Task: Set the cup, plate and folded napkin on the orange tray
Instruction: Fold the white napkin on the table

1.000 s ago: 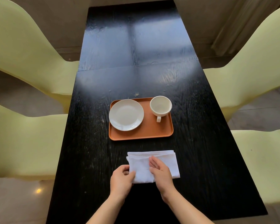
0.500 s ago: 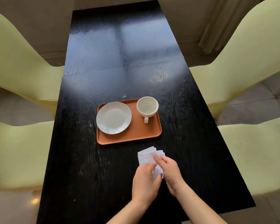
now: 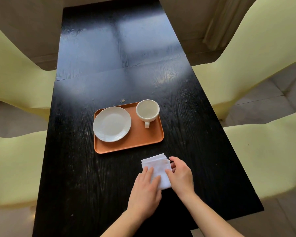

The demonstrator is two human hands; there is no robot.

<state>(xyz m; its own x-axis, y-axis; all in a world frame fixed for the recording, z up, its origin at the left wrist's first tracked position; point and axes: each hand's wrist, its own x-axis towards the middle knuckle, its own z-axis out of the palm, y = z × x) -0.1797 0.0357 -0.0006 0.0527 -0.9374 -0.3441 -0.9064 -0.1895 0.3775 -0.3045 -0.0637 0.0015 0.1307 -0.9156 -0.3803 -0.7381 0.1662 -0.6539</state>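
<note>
Head view over a long black table [image 3: 85, 168] (glossy, pale window glare at the far end).
Orange tray [image 3: 143, 139] mid-table, carrying white plate [image 3: 112, 124] at left and cup [image 3: 147, 110] at right, handle toward the viewer. Folded white napkin [image 3: 156, 166] just near of the tray, on bare wood. Left hand [image 3: 146, 190] pressing flat on it, fingers spread; right hand [image 3: 180, 174] pinching its right edge. Pale yellow-green chairs [image 3: 15, 77] along both sides; grey tiled floor [image 3: 270, 98].

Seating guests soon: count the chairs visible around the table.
4. Two on the left, far and near; two on the right, far and near. More may be outside the view.
</note>
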